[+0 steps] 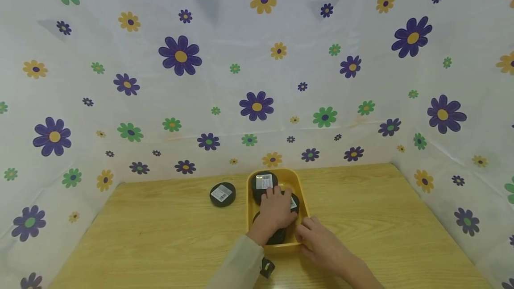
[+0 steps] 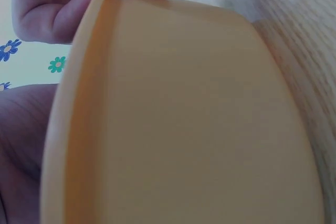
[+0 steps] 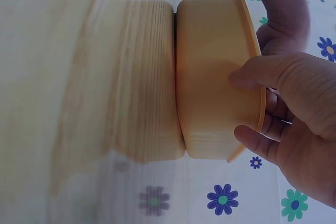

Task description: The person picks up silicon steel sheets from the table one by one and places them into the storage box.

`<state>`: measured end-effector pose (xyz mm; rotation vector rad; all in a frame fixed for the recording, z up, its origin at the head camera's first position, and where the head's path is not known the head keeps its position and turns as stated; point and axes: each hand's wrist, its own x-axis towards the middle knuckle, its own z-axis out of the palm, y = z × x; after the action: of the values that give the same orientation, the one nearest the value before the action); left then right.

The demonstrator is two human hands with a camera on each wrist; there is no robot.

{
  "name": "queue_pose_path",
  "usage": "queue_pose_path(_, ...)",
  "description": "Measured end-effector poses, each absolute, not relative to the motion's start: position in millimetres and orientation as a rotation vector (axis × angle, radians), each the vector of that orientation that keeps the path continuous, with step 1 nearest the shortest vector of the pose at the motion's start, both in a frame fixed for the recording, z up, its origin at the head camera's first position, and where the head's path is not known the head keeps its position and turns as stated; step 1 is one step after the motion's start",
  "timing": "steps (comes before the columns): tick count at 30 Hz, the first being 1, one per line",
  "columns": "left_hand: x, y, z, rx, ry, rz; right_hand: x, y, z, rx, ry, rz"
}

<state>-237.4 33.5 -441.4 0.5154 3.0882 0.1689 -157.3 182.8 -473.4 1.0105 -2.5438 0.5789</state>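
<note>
A yellow plastic tray (image 1: 301, 186) stands on the table with several black round discs in it, some with white barcode labels. My left hand (image 1: 277, 208) reaches inside, fingers and thumb spread about one labelled black disc (image 1: 295, 200) and largely covering it. Behind the fingertips lies another labelled disc (image 1: 259, 178); part of a dark disc (image 1: 277, 237) shows below the wrist. At the near right corner my right hand (image 1: 321, 242) pinches the tray's rim, its thumb (image 3: 247, 74) against the outer wall. The left wrist view shows mainly this tray wall (image 2: 199, 108).
Outside the tray, to its left, one black disc (image 1: 222, 194) with a white label lies flat on the wooden table (image 1: 160, 235). A flower-patterned white sheet (image 1: 225, 84) rises behind the table and along both sides. A small black device (image 1: 267, 267) sits at the left wrist.
</note>
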Motion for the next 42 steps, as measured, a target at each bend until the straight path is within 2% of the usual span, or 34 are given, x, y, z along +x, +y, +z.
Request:
queue_pose_path(10, -234.0, 27.3, -439.6, 0.522, 3.082, 0.208, -157.4, 181.0, -473.0, 1.0, -2.592, 0.589)
queue_pose_path(30, -224.1, -6.9, -438.7, 0.562, 3.118, 0.671, -158.1, 180.9, -475.5, 0.992, -2.524, 0.591)
queue_pose_path(42, -208.1, -42.2, -435.5, 0.453, 3.127, 0.884, -156.4, 178.5, -474.9, 0.973, -2.476, 0.585)
